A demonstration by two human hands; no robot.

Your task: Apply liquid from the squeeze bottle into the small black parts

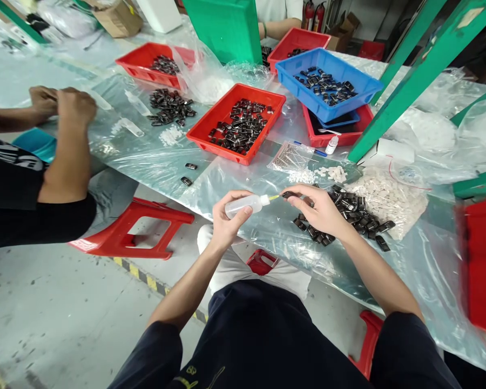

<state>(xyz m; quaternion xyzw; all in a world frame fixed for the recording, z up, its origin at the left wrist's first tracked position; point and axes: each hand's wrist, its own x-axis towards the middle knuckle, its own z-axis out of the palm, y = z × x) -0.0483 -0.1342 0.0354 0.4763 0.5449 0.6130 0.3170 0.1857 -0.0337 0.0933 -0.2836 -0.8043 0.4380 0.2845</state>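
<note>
Hands meet just above the near edge of the plastic-covered table [154, 156]. The left hand [225, 219] is wrapped around a small squeeze bottle [246, 205], thumb and fingers closed on its clear body, the bottle lying nearly level with its yellow nozzle [274, 198] pointing to the right. The right hand [319, 210] pinches a small dark part [288, 194] between thumb and forefinger, and the nozzle tip reaches right up to that part; whether the two touch cannot be told. The part sits at the fingertips, left of the palm, between the two hands.

Just under and right of the right hand lies a loose pile of dark parts [348, 213] on the table, beside a heap of small white pieces [389, 197]. Farther back stand a red tray [222, 111] holding more dark parts and a blue tray [364, 89] stacked over another red one. At the left a second person's hands [60, 102] are held together over the table, well apart from the bottle. A red stool [133, 227] stands on the floor below the table edge.
</note>
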